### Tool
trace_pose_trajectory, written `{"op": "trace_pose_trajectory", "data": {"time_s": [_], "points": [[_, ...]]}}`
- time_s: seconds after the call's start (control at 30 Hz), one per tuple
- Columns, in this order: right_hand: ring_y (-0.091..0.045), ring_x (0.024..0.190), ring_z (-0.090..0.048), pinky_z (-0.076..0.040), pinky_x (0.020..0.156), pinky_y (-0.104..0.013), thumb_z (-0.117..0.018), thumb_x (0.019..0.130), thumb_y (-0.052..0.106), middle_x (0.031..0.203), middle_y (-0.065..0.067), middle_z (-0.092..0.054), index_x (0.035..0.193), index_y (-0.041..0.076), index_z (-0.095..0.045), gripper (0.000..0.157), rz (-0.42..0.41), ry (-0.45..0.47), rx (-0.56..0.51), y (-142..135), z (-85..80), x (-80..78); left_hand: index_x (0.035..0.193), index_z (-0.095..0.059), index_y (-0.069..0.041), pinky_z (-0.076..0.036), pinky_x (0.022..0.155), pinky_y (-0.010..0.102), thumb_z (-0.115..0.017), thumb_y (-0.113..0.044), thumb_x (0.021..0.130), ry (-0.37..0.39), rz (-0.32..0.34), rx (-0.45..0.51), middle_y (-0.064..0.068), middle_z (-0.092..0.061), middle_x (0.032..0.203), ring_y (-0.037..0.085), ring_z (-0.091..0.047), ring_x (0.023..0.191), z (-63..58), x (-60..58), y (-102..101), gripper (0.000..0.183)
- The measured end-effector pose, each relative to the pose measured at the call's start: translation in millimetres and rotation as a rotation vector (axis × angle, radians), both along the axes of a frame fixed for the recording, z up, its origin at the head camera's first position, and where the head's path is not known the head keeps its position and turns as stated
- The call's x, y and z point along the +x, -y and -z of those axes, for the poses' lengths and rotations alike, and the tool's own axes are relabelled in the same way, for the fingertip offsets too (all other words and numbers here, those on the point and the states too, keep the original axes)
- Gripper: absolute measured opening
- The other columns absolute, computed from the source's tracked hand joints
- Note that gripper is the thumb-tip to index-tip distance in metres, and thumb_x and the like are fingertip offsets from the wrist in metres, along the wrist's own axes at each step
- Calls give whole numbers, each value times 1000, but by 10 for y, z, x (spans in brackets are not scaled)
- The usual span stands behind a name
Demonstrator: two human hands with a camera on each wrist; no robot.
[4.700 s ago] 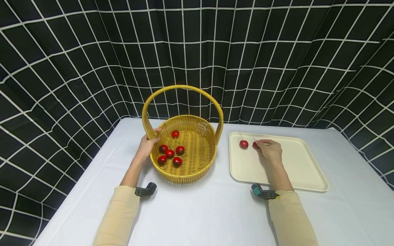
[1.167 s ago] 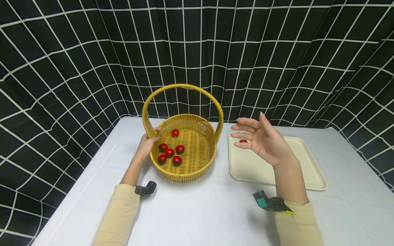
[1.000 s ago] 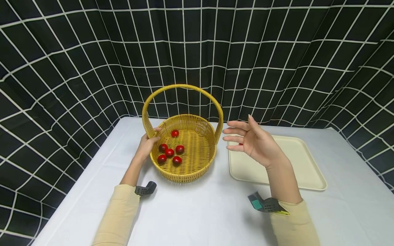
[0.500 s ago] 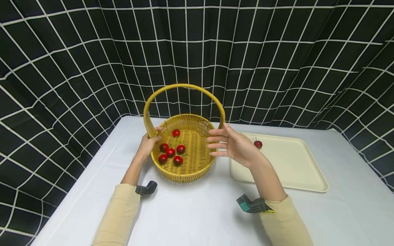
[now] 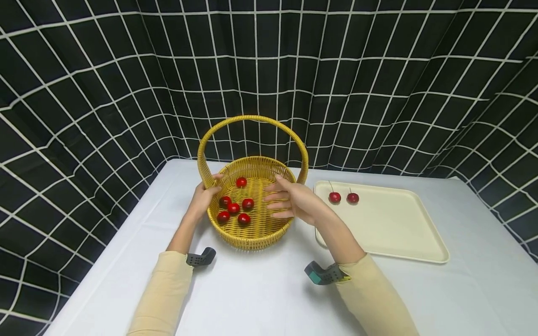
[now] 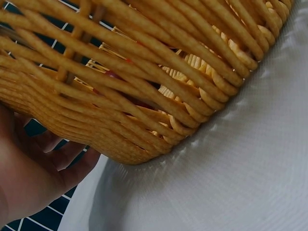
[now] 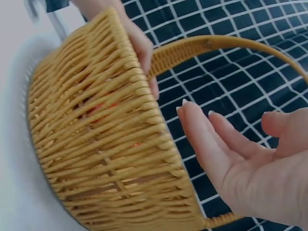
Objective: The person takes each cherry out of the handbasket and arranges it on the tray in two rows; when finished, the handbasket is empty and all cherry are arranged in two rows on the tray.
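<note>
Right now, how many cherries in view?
8: six cherries in the basket, toward its left; two cherries on the tray, toward its far-left corner. The right hand may hide others.

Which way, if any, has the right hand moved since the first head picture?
Yes: the right hand moved left, from the stationary tray to partly above the basket.

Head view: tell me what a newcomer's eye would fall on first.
The yellow wicker basket, left of centre, with its tall arched handle and six red cherries inside. The right grip hovers over its right side; the left grip holds its left. Behind stretches white-gridded black cloth, and a cream tray on the right bears two more cherries.
</note>
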State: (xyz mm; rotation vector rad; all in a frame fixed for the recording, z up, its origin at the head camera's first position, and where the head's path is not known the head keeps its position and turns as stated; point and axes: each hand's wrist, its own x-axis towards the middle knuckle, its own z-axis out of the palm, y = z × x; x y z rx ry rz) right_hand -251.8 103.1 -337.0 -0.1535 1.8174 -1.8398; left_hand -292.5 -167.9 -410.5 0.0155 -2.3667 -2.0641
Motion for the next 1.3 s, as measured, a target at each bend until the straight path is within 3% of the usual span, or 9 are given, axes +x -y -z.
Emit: {"op": "trace_pose_trajectory", "data": {"time_s": [0.2, 0.43, 0.67, 0.97, 1.3], "points": [[-42, 115, -53, -53, 81, -39, -38, 101, 44, 127, -24, -54, 134, -4, -47, 59, 16, 1, 64, 111, 68, -57, 138, -47, -5, -22, 110, 46, -44, -4, 93, -21, -4, -13, 15, -43, 143, 30, -34, 133, 52, -34, 8, 45], [-37, 106, -60, -54, 78, -39, -39, 101, 44, 122, -27, -55, 130, -7, -50, 60, -4, -13, 158, 219, 137, -117, 138, -46, -6, -22, 110, 46, -45, -5, 92, -25, -5, -17, 15, -43, 143, 30, -34, 133, 55, -30, 5, 46], [-32, 93, -65, -55, 74, -37, -44, 99, 45, 114, -25, -59, 124, -9, -55, 60, -39, 33, 253, 334, 217, -144, 139, -46, -6, -21, 110, 46, -45, -5, 94, -7, -7, -14, 16, -41, 144, 30, -33, 134, 61, -24, 17, 45], [-31, 85, -66, -56, 70, -38, -43, 97, 51, 105, -21, -65, 121, -6, -60, 64, -98, 30, 345, 409, 266, -190, 139, -46, -6, -22, 110, 46, -45, -5, 93, -3, -12, -17, 16, -42, 143, 30, -34, 133, 44, -24, 10, 45], [-32, 81, -66, -56, 70, -41, -41, 99, 48, 99, -22, -64, 116, -5, -62, 60, -137, 45, 365, 492, 375, -211, 138, -47, -7, -23, 109, 47, -46, -6, 92, -13, -6, -18, 16, -42, 143, 31, -35, 132, 53, -29, 10, 46]]}}
